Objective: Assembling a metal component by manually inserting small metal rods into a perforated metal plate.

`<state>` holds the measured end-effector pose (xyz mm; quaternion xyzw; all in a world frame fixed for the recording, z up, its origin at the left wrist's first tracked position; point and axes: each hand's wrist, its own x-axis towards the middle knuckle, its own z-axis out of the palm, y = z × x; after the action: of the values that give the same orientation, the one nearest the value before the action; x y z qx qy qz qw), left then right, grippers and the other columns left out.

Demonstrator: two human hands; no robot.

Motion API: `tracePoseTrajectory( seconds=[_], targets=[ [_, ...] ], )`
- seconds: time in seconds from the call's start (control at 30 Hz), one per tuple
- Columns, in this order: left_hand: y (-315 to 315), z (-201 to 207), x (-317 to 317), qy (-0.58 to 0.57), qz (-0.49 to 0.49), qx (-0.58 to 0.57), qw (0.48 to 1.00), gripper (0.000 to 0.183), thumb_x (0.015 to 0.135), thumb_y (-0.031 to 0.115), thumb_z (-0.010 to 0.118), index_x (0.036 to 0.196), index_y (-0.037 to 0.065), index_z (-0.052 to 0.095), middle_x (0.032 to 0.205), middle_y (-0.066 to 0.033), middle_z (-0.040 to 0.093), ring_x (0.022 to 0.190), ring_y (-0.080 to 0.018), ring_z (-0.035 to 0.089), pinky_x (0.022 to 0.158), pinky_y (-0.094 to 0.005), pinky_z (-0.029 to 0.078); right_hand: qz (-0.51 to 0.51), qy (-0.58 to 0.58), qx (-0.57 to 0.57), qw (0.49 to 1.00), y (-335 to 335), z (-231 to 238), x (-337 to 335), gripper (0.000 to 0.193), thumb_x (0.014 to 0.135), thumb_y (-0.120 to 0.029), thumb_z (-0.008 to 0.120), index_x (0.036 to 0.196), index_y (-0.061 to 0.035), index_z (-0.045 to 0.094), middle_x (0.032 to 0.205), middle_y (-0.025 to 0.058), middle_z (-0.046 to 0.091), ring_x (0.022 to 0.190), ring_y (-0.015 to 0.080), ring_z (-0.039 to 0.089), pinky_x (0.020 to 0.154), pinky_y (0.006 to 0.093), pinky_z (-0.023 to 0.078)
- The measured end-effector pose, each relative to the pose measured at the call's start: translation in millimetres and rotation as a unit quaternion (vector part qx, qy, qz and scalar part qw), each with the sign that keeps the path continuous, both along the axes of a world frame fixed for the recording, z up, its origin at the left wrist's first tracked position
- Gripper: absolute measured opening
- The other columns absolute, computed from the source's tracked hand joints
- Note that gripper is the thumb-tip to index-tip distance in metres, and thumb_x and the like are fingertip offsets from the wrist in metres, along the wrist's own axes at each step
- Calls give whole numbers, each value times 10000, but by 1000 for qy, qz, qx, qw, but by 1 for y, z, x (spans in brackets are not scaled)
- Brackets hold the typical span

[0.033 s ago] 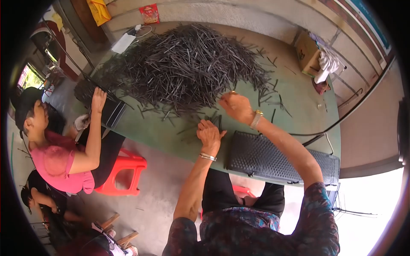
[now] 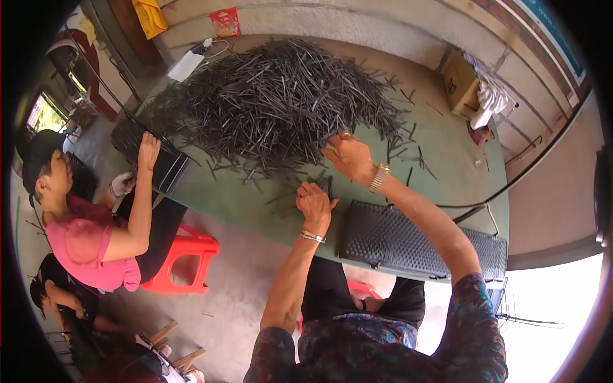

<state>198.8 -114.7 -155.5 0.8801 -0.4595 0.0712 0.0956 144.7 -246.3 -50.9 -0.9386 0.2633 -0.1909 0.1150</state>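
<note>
Left hand (image 2: 314,207) just before the strip pile (image 2: 281,102) and right hand (image 2: 351,158) at its near edge have bent fingers, grips indiscernible; few dark strips (image 2: 330,186) appear separated, most left heaped.

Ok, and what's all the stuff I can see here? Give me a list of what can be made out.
Strips: too many to count, dark grey, heaped on the table
Table: one, green, centre
Mesh panel: one, black, table's near right edge
Power strip: one, white, far left of the table
Packet: one, red, by the wall
Bag: one, yellow, top left
Box: one, brown, far right
Cloth: one, white, at the box
Co-worker: one, pink top, left
Stool: one, red, beside the co-worker
Left hand: one, silver bracelet, near loose strips
Right hand: one, gold-silver watch, heap's front edge
</note>
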Motion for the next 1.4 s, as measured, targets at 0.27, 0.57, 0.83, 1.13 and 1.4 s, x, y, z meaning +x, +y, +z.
tracePoseTrajectory(
  seconds=[0.27,0.57,0.83,1.13,1.4],
  targets=[
    [-13,-35,25,-2,27,-34,999,448,667,264,763,925,-35,552,863,-194,566,778,-309,617,630,-371,524,-115,18,-130,985,-34,-24,114,826,719,-711,614,1048,40,509,1095,195,546,1047,349,539,832,460,466],
    [-10,-16,8,40,44,-85,995,62,781,54,577,805,18,532,801,-158,552,738,-287,605,539,-350,525,-85,115,-80,986,-15,-89,116,900,727,-723,582,1160,61,486,1216,275,521,1200,413,434,971,491,369],
    [-9,-18,6,67,53,-121,989,77,827,41,550,870,22,490,873,-158,539,815,-305,603,562,-371,555,-57,240,-168,954,10,-73,114,1041,614,-802,595,1221,42,531,1243,202,533,1110,345,476,892,493,391],
    [-19,-16,11,19,72,-86,994,82,826,35,557,860,16,485,824,-150,558,747,-275,620,557,-322,551,-74,107,-145,981,-20,-95,106,731,712,-547,711,1163,7,554,1159,204,552,1086,335,514,852,433,443],
    [10,-3,1,116,68,-134,982,217,758,18,633,899,3,469,882,-187,559,805,-338,619,643,-383,549,-38,97,-134,986,-16,-99,84,589,783,-472,684,1113,4,575,1209,224,526,1061,332,525,874,447,425]
  ],
)
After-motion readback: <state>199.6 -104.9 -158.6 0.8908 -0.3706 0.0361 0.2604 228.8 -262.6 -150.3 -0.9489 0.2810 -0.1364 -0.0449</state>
